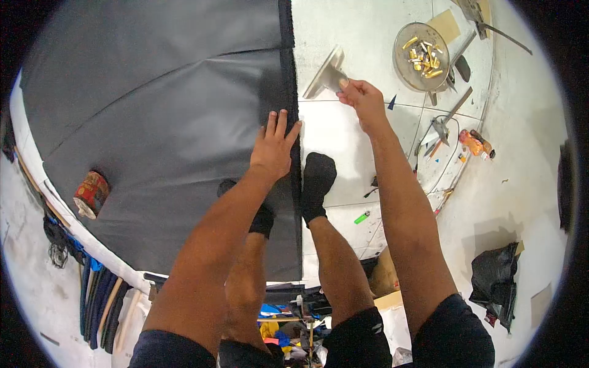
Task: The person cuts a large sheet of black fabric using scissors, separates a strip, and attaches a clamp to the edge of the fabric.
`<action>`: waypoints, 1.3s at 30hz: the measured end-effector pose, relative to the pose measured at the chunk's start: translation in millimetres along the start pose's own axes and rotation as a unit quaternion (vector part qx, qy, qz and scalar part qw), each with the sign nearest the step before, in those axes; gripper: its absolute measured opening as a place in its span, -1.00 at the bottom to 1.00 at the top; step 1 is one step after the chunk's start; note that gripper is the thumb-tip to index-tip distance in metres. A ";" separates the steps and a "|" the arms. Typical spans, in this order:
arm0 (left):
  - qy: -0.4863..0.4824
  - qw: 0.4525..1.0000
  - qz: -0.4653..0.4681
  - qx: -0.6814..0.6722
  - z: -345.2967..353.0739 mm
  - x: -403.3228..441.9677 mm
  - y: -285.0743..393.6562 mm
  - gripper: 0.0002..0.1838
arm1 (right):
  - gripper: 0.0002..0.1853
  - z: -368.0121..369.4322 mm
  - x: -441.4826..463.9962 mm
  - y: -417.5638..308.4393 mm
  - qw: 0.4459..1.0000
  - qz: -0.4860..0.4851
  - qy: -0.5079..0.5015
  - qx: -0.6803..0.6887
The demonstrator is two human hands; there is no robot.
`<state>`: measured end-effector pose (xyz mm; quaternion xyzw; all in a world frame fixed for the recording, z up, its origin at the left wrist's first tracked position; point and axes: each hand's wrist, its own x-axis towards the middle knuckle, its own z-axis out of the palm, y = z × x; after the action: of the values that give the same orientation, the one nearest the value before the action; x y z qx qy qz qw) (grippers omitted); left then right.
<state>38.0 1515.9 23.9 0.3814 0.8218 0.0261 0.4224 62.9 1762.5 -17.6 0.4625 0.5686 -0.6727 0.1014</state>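
Observation:
A large black sheet [165, 129], which looks like leatherette, covers the left side of a white work surface [334, 132]. My left hand [273, 147] lies on the sheet with fingers spread, close to its straight right edge. My right hand [366, 105] grips a wide, pale scraper [325, 75] by its narrow end, over the white surface just right of that edge. The scraper's broad edge points left and away from me. One foot in a black sock [318, 178] stands beside the sheet's edge; the other rests on the sheet, partly hidden by my left arm.
A red can [92, 191] sits on the sheet's left part. To the right are a round dish [399, 52] of cigarette butts, a clamp-like metal tool [440, 127], an orange bottle [475, 144] and a green lighter [362, 217]. Fabric rolls [101, 310] stand at lower left.

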 end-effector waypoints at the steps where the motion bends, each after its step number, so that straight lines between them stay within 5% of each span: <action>1: 0.012 1.000 0.002 -0.006 1.8 0.2 -0.8 -0.14 | -0.51 4.6 6.6 -2.6 1.000 -0.005 -0.005 -0.012; 15: 0.017 0.997 0.052 -0.055 7.0 -8.3 -14.5 -0.14 | -0.55 32.0 17.5 -12.0 0.968 0.016 -0.190 -0.165; 22: 0.093 0.989 0.075 -0.090 14.9 -27.5 -6.0 -0.37 | -0.62 30.7 20.4 -12.4 0.931 0.049 -0.292 -0.212; 30: 0.126 0.977 -0.018 -0.173 46.4 -85.2 8.9 -0.36 | -0.44 35.6 11.7 -7.7 0.938 0.050 -0.256 -0.229; 35: 0.027 0.985 -0.072 -0.157 64.7 -120.7 -3.6 -0.36 | -0.32 32.7 9.1 -16.1 0.906 -0.021 -0.226 -0.357; 36: 0.021 0.975 -0.101 -0.197 54.5 -127.4 -3.3 -0.39 | -0.32 28.4 15.8 -7.1 0.877 -0.082 -0.160 -0.445; 39: 0.043 0.948 -0.133 -0.285 44.3 -165.9 -10.9 -0.47 | -0.31 -1.1 -2.9 -31.3 0.948 -0.018 0.020 -0.316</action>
<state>121.5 1388.2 103.3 0.1306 0.8407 0.2195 0.4776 44.4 1772.7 5.6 0.4092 0.7624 -0.4509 0.2189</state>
